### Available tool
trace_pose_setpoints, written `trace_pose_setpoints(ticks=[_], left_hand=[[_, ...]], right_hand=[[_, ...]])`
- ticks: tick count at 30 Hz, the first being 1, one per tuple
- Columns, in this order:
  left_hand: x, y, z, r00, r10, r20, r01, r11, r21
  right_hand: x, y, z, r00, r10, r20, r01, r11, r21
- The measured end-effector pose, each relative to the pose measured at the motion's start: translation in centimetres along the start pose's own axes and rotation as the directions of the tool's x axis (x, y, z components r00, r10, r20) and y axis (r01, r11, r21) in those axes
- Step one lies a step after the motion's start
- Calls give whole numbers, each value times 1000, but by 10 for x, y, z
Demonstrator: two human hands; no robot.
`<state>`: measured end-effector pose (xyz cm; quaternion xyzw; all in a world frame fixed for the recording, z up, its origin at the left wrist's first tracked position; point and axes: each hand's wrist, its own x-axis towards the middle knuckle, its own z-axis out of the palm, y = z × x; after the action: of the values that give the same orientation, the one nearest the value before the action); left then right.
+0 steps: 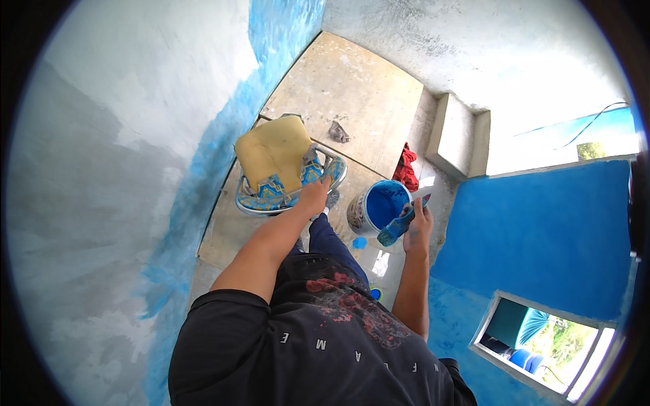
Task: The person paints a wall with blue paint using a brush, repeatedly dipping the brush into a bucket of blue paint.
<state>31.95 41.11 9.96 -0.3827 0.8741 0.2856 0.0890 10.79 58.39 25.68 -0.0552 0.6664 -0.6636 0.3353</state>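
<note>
My left hand (315,197) grips the padded top rail of a metal-framed chair (266,204). Blue and yellow patterned covering wraps that rail, and the chair's seat (274,147) looks like bare yellow foam. In my right hand (419,223) is a wide paintbrush (398,227), its bristles coated in blue and tilted down to the left. The brush is beside the near rim of a white paint bucket (358,213), which holds blue paint (381,205). Some of the brush handle is hidden by my fingers.
Large boards (350,96) cover the floor beside a partly blue-painted wall (213,147). A grey crumpled rag (338,132) and a red cloth (406,170) lie beyond the bucket. A blue paint spot (359,243) marks the floor. To the right are a concrete ledge (452,137) and a blue wall (538,223).
</note>
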Motion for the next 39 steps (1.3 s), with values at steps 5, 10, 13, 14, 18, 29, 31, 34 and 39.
trace_pose_setpoints(ticks=[5,10,13,14,18,29,31,34,39], left_hand=[[-18,-29,1,997,79,21,-79,997,-8],[-82,-54,6,991,78,109,-88,992,92],[-105,-68,15,994,107,37,-110,992,68],[-117,-73,19,994,111,23,-112,991,73],[-145,-79,20,997,64,33,-67,994,82],[-222,-62,35,985,-163,-49,166,985,52],[-231,-51,36,961,-278,-14,278,961,-18],[-234,-31,38,856,-491,-161,480,871,-108],[-199,7,46,291,-878,-381,758,454,-468]], right_hand=[[6,4,0,998,-13,-58,10,999,-38],[15,1,-2,999,-42,-10,42,999,19],[31,-6,12,995,-58,77,60,998,-28],[34,-5,18,996,-40,78,44,998,-40],[66,7,39,983,22,182,4,990,-141],[115,31,142,798,167,579,-13,965,-260],[116,44,154,754,182,631,24,953,-303],[117,54,158,740,249,625,-42,944,-327],[135,60,161,669,339,661,-123,928,-351]])
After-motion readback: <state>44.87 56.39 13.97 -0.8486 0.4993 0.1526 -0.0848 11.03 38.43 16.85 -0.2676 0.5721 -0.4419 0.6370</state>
